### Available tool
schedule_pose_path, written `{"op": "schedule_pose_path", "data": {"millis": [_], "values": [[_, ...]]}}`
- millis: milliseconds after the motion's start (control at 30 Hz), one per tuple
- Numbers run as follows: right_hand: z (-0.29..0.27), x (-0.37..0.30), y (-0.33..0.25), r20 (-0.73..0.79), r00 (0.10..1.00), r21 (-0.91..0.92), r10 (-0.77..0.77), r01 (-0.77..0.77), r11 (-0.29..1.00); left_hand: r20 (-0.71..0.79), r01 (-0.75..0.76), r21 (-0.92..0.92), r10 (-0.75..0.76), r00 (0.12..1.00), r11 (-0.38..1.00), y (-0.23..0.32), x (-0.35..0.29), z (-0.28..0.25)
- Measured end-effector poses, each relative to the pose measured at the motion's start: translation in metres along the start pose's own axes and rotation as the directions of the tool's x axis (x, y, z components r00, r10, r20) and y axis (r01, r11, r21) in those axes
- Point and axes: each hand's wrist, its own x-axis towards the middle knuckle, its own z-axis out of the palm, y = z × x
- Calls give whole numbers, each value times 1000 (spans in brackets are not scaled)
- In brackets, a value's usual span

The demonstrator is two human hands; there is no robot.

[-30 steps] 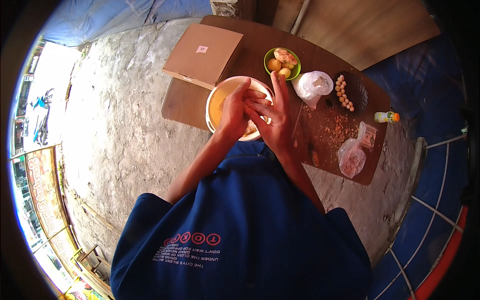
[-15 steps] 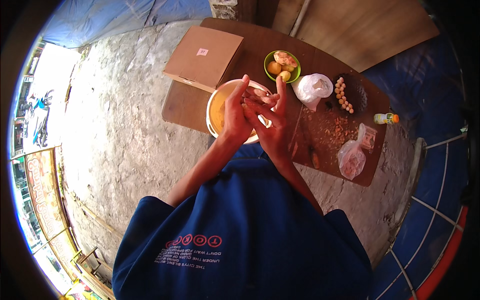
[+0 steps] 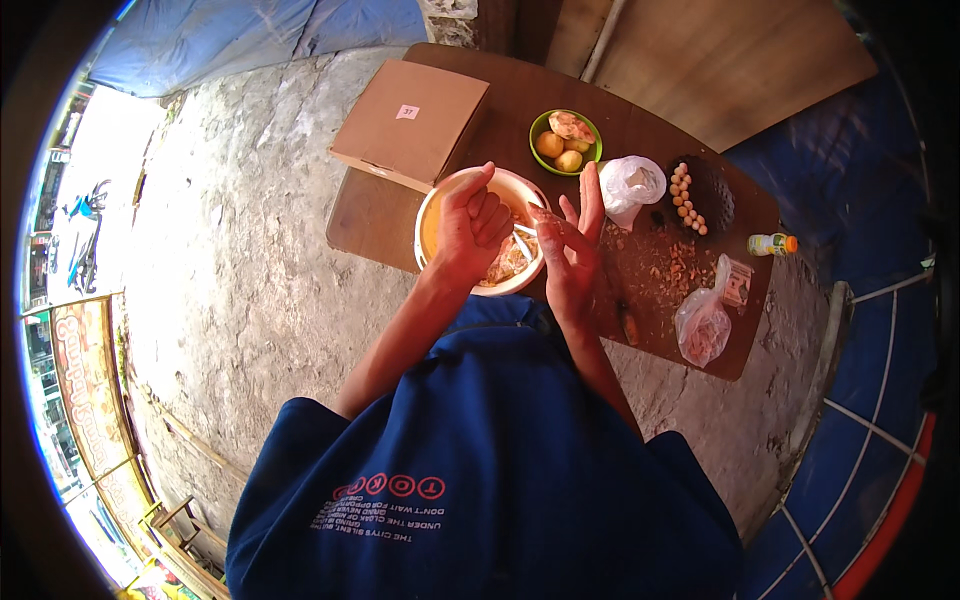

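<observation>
My left hand (image 3: 470, 225) is closed with its fingers curled in over the left side of a white-rimmed bowl (image 3: 424, 242); whether anything lies inside the fist is hidden. Over the bowl's right edge, my right hand (image 3: 572, 255) holds nothing I can see. Some of its fingers are stretched out and others bend toward the bowl, with pale bits stuck on them. Inside the bowl are a yellowish surface at the left and a shredded mix (image 3: 512, 262) at the right. A white utensil handle (image 3: 525, 232) also shows there.
On the brown table (image 3: 375, 215) stand a cardboard box (image 3: 415, 115), a green bowl (image 3: 535, 130) of yellow fruit, a white plastic bag (image 3: 633, 185), small round fruits (image 3: 684, 200) by a dark basket, scattered crumbs (image 3: 680, 265), a clear bag (image 3: 703, 330) and a yellow-capped bottle (image 3: 772, 244).
My hands were together with fingers touching over the bowl. They have parted: the left has curled into a fist and the right has shifted rightward, uncovering the bowl's contents.
</observation>
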Motion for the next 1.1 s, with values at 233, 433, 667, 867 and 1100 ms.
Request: {"op": "schedule_pose_path", "data": {"millis": [233,433,667,867,1100], "values": [[-6,17,-12,61,997,-141,-47,55,989,73,253,-293,-242,967,922,1,5,-2],[30,31,-20,239,967,-636,-83,221,740,181,282,-181,-250,951,942,-31,2,14],[23,34,-15,378,921,-556,-98,310,771,246,301,-156,-258,934,941,-48,-8,9],[12,24,-18,536,844,-481,-12,317,817,340,180,-78,-143,930,981,-49,8,-5],[6,17,-7,407,912,-586,-55,307,750,443,379,-107,-298,846,919,-61,1,-1]]}}
